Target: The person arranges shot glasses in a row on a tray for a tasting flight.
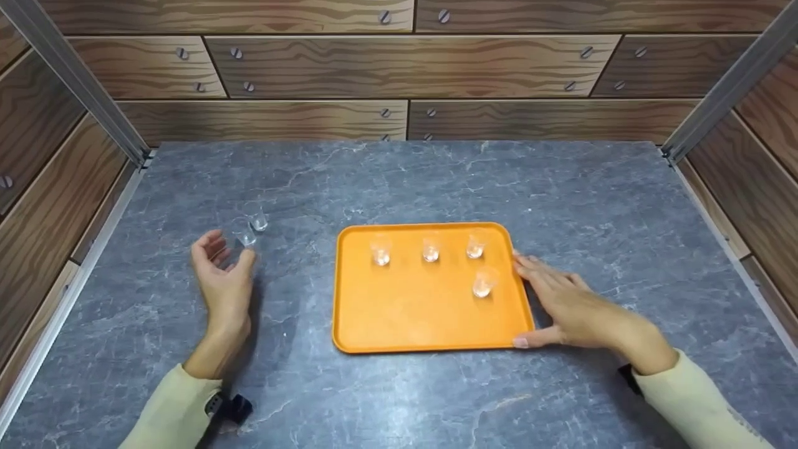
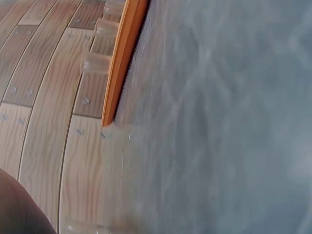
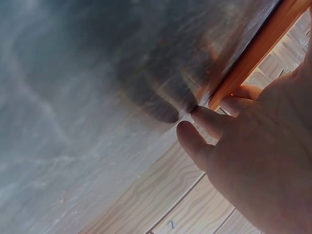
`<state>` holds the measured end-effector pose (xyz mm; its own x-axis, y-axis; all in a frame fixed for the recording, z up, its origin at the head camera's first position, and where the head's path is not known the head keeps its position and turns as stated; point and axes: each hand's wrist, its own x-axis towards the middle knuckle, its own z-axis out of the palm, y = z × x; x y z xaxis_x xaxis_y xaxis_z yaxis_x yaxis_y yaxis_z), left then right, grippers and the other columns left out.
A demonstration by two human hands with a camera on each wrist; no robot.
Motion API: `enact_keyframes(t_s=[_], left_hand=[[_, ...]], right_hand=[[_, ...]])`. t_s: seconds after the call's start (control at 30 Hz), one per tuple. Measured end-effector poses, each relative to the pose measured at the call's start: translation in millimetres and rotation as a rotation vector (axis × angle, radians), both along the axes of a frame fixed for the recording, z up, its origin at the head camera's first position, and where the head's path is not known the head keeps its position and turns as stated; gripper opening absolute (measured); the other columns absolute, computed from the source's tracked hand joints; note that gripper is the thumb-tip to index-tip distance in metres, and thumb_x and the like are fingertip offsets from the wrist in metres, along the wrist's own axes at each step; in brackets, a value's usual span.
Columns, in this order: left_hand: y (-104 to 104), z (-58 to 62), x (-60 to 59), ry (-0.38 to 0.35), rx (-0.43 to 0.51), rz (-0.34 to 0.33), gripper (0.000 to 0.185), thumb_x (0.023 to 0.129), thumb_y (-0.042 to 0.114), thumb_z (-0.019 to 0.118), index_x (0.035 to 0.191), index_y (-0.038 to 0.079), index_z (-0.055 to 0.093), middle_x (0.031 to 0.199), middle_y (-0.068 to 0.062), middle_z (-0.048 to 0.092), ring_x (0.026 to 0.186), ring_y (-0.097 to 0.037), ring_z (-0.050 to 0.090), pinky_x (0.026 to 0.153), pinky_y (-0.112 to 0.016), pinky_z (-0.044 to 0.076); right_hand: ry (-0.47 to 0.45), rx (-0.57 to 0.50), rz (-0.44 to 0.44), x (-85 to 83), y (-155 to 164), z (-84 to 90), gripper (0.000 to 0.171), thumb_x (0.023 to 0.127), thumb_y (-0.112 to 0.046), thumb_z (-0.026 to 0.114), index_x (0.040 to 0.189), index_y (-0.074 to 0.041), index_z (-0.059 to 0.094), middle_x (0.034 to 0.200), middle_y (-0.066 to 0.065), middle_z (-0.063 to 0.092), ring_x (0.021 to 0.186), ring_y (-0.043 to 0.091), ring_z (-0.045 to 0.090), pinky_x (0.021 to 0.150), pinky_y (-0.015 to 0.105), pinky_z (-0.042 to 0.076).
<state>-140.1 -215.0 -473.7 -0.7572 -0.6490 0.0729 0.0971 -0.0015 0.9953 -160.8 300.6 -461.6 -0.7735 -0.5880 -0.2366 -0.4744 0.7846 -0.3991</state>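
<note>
1. Grey marbled counter point(image 1: 386, 399); pale sleeves point(image 1: 171, 408) cut off at the head view's lower edge.
2. Right hand point(image 1: 570, 308), fingers extended, touches the side of the orange tray point(image 1: 405, 321), mid-counter, bearing four clear cups point(image 1: 431, 252).
3. Left hand point(image 1: 225, 290), loosely half-open and empty, near two clear cups point(image 1: 259, 222); whether they touch is unclear.
4. Wood-patterned walls point(image 1: 399, 65), cropped above.

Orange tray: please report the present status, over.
Left hand near two glasses, contact unclear. Right hand touching orange tray, right side. Four glasses stand on it. No obstacle seen.
</note>
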Motion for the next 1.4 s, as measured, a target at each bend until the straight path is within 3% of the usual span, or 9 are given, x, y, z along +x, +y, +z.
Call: enact_keyframes(t_s=[0.27,0.57,0.87,1.07,1.4], left_hand=[[-15.3,3.1,-11.4,-0.016,-0.052,-0.041,0.054,0.094,0.0,0.072,0.146,0.004,0.058,0.139,-0.014,0.049,0.129,-0.032,0.047,0.104,-0.037,0.045],[-23.6,-0.5,-27.7,-0.071,-0.036,-0.056,0.057,0.096,0.003,0.074,0.149,0.004,0.056,0.143,-0.017,0.047,0.128,-0.034,0.05,0.098,-0.037,0.051],[-30.7,-4.3,-31.2,-0.117,-0.044,-0.084,0.061,0.096,0.004,0.075,0.152,0.002,0.053,0.148,-0.022,0.049,0.125,-0.031,0.052,0.098,-0.034,0.052],[-34.5,-7.8,-35.5,-0.136,-0.037,-0.1,0.058,0.098,0.001,0.074,0.151,-0.003,0.052,0.14,-0.021,0.055,0.114,-0.02,0.053,0.093,-0.028,0.053],[-36.6,-11.0,-42.4,-0.17,-0.045,-0.105,0.048,0.097,0.002,0.076,0.14,-0.009,0.059,0.133,-0.018,0.059,0.11,-0.018,0.055,0.089,-0.021,0.051]], right_hand=[[0.001,-0.011,0.001,-1.0,-1.4,0.9,0.125,0.087,-0.081,0.072,0.172,-0.004,0.022,0.182,0.013,0.008,0.164,0.043,0.01,0.118,0.084,0.013],[-0.007,-0.018,-0.005,-0.2,-0.6,-0.4,0.125,0.087,-0.081,0.073,0.171,-0.004,0.022,0.182,0.012,0.007,0.165,0.043,0.006,0.119,0.083,0.012],[0.005,-0.017,0.004,-0.7,-0.5,-1.2,0.125,0.087,-0.081,0.073,0.171,-0.004,0.022,0.182,0.012,0.009,0.165,0.043,0.008,0.12,0.08,0.013],[0.003,-0.004,0.0,-1.2,-0.2,-0.5,0.125,0.086,-0.082,0.072,0.172,-0.005,0.022,0.182,0.013,0.01,0.164,0.042,0.009,0.12,0.081,0.013],[0.001,-0.005,-0.004,-0.7,0.4,0.1,0.126,0.086,-0.082,0.072,0.172,-0.005,0.022,0.182,0.012,0.009,0.164,0.043,0.01,0.12,0.082,0.011]])
